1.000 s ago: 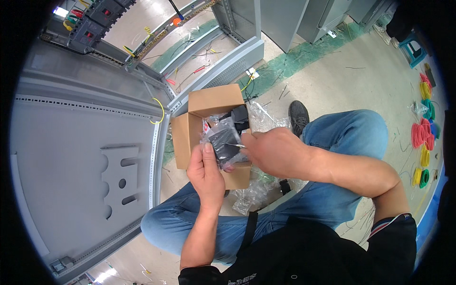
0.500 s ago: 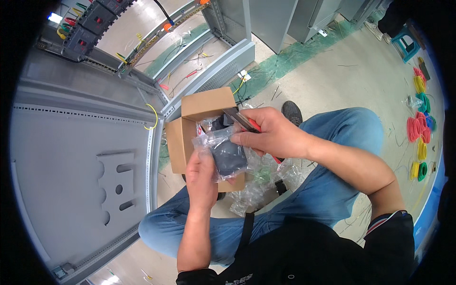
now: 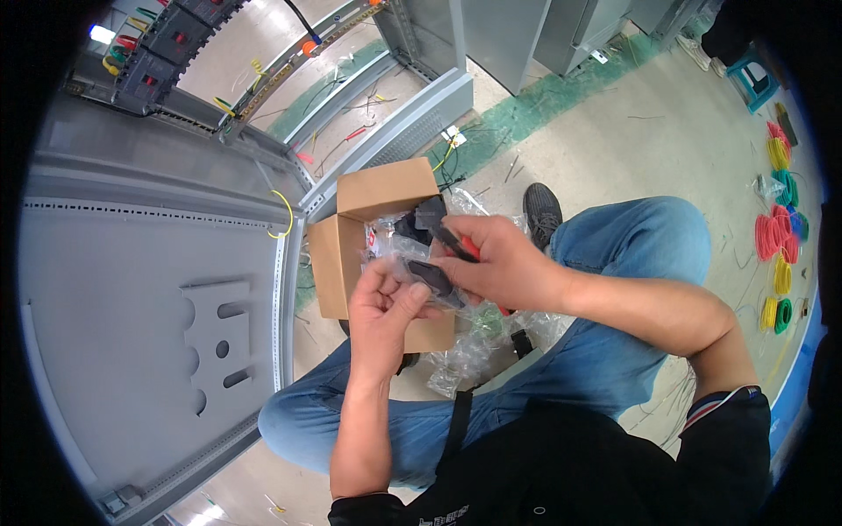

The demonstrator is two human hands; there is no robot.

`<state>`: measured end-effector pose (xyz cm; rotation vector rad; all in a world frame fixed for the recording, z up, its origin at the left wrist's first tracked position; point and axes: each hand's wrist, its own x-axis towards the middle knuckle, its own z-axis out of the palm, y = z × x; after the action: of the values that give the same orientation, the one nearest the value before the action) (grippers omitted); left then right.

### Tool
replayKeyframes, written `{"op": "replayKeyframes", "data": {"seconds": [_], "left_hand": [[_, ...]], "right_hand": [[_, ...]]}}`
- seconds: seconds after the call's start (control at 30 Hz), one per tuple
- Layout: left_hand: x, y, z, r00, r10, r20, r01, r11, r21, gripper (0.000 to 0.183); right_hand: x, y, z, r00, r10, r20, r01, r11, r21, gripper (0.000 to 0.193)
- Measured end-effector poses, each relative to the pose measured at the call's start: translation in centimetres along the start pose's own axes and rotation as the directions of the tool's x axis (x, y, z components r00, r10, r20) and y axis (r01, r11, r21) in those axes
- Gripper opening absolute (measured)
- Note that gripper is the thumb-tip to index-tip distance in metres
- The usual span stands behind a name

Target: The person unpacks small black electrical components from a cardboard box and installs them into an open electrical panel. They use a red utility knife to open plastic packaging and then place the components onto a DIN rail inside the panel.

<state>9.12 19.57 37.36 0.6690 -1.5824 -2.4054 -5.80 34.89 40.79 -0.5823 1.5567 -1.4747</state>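
My left hand (image 3: 379, 314) pinches a clear plastic bag with a dark, flat part (image 3: 431, 277) inside it. The bag hangs over an open cardboard box (image 3: 386, 189), and its far side meets the fingers of my right hand (image 3: 513, 267). That hand is closed round red-handled pliers (image 3: 458, 245), their dark jaws pointing up and left over the box. I cannot tell whether the jaws are open. Inside the box lie more black parts (image 3: 423, 217) in clear plastic, partly hidden by my hands.
Crumpled clear plastic bags (image 3: 465, 355) lie between my legs. To the left stands a grey metal cabinet panel (image 3: 132, 307); a frame with black breakers (image 3: 167, 57) is beyond it. Coloured wire coils (image 3: 772, 237) lie at the right, near a teal stool (image 3: 752, 81).
The bag has tilted, so the dark part shows narrower. My left hand has moved up and turned, its fingers curling over the bag, while the pliers have shifted slightly right and down.
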Motion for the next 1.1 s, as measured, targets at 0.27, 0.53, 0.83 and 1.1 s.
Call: {"op": "replayKeyframes", "data": {"seconds": [0.27, 0.53, 0.83, 1.1], "left_hand": [[-1.6, 0.7, 1.3, 0.95, -0.297, 0.097, 0.307, 0.946, -0.106, 0.04], [-2.1, -0.3, 1.4, 0.954, -0.265, 0.143, 0.239, 0.955, 0.179, 0.032], [-3.4, -5.3, 3.2, 0.956, 0.246, 0.161, -0.293, 0.764, 0.575, 0.027], [-1.6, -6.0, 1.3, 0.978, -0.186, -0.093, 0.192, 0.979, 0.062, 0.035]], "right_hand": [[-0.1, 2.2, 0.1, 0.901, -0.433, -0.007, 0.364, 0.766, -0.529, 0.016], [-0.2, 1.1, -0.7, 0.904, -0.415, 0.101, 0.39, 0.703, -0.594, 0.016], [0.9, 2.5, -3.2, 0.899, -0.432, -0.073, 0.218, 0.587, -0.78, 0.017], [-0.1, 2.8, -7.4, 0.998, -0.019, 0.056, 0.059, 0.281, -0.958, 0.016]]}}
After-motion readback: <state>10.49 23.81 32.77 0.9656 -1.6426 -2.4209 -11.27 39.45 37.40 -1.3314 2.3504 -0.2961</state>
